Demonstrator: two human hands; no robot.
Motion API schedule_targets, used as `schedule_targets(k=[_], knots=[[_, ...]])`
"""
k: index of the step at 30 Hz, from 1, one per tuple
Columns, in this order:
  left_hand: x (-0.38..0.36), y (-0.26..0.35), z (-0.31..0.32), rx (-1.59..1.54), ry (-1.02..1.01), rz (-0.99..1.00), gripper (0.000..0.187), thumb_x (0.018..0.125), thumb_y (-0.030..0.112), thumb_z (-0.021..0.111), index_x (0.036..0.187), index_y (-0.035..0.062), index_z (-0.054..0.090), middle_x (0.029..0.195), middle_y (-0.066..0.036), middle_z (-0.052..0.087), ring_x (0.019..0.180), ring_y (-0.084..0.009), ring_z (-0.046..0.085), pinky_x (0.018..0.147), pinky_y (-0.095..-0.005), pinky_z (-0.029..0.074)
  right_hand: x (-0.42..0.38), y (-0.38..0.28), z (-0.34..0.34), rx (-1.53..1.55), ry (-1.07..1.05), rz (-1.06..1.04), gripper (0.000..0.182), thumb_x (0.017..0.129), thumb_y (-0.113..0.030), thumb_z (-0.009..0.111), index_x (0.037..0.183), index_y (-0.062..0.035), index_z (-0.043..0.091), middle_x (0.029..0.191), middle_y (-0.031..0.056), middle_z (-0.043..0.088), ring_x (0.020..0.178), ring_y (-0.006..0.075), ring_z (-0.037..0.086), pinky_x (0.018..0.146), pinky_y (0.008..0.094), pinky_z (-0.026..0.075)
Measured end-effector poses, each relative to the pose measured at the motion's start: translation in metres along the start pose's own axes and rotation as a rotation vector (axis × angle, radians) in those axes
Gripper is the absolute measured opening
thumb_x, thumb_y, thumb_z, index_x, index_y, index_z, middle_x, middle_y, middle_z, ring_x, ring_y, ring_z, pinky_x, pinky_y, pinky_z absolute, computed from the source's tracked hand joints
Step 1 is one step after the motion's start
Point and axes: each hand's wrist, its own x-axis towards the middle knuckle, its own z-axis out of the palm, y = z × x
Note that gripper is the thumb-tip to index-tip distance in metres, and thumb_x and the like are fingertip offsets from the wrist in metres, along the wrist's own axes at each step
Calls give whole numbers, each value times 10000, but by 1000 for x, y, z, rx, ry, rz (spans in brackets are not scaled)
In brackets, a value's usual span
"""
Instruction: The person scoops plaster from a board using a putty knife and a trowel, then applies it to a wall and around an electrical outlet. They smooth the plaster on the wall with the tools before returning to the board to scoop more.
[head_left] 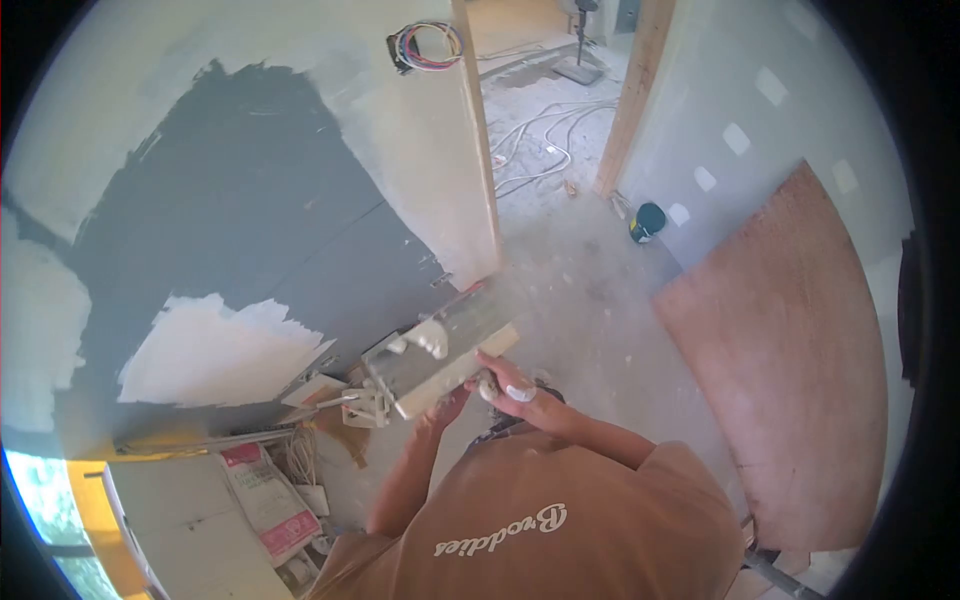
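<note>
Your right hand [505, 385] gripped the hawk [445, 355]; your left hand [445, 408], beneath it, was unreadable. Plaster [428, 338] above your fingers could slide off if it tilted.

Half-plastered grey wall [250, 200] — dusty floor [580, 300] — leaning plywood sheet [790, 370].

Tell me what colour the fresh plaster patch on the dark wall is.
White, the plaster patch stands out against the grey wall in the head view.

Both arms raised, right hand [505, 383] fingers curled, left hand [447, 408] gripping
</note>
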Motion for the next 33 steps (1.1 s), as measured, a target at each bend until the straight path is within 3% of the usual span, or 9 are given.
schedule_targets(k=[1, 2, 4, 13, 16, 17, 29, 31, 33], knots=[[-2, -1, -17, -224, -97, 7, 547, 926, 481, 569, 1338, 128, 508, 1314, -67, 573, 1121, -207, 565, 893, -398, 501, 0, 6, 3, -48, -41, 14, 420, 956, -329, 643, 1214, -15, 534, 1103, 97, 623, 914, 192, 637, 766, 346, 576], [-8, -9, -39, 310, 231, 92, 518, 926, 452, 577, 1323, 127, 505, 1247, -82, 603, 1040, -209, 598, 765, -372, 538, -5, 7, 13, -56, 16, 28, 449, 954, -345, 643, 1235, -12, 535, 1124, 109, 627, 925, 193, 638, 754, 333, 570], [-20, -8, -69, 497, 521, 36, 496, 935, 433, 572, 1307, 110, 511, 1220, -86, 608, 1021, -212, 604, 772, -375, 537, -1, 5, 9, -88, -23, 108, 403, 961, -339, 634, 1207, -29, 553, 1072, 96, 647, 900, 189, 636, 762, 336, 549], [-14, 98, -127, 412, 599, 30, 407, 976, 347, 549, 1233, 31, 537, 1100, -105, 634, 933, -222, 633, 801, -387, 537, 20, -32, -24, 73, -173, 276, 503, 970, -343, 614, 1354, -64, 445, 1310, 78, 569, 1175, 235, 569, 1008, 443, 469], [-22, 150, -92, 552, 717, 108, 400, 989, 368, 530, 1201, 31, 564, 1047, -89, 651, 911, -214, 649, 791, -371, 542, 33, -72, -51, 88, -55, 10, 471, 987, -294, 593, 1359, -59, 429, 1316, 103, 565, 1202, 248, 562, 1035, 449, 459], [-24, 175, -83, 477, 722, -104, 382, 997, 358, 519, 1184, 29, 573, 1034, -81, 652, 902, -208, 653, 778, -365, 545, 41, -84, -64, 109, -11, -47, 459, 989, -275, 591, 1355, -50, 432, 1303, 110, 570, 1191, 249, 568, 1033, 444, 462], [80, 209, -39, 458, 189, -520, 401, 925, 303, 667, 1164, -5, 573, 1049, -100, 656, 868, -143, 660, 728, -267, 567, 83, -134, 35, -1024, 185, -580, 240, 911, -113, 684, 1101, -2, 588, 979, 63, 672, 901, 155, 644, 768, 308, 524], [102, 218, -57, 488, 80, -546, 460, 880, 352, 711, 1147, 1, 579, 1007, -97, 670, 827, -147, 667, 708, -268, 568, 86, -118, 64, -1014, 179, -622, 214, 904, -63, 647, 1102, -15, 584, 963, 86, 668, 860, 214, 652, 784, 335, 520], [119, 230, -61, 489, 64, -588, 500, 834, 369, 745, 1132, 1, 585, 969, -90, 676, 791, -154, 668, 698, -265, 565, 87, -109, 83, -1606, -13, -866, 294, 879, -9, 600, 1171, -22, 565, 984, 139, 661, 873, 336, 649, 829, 378, 516]])
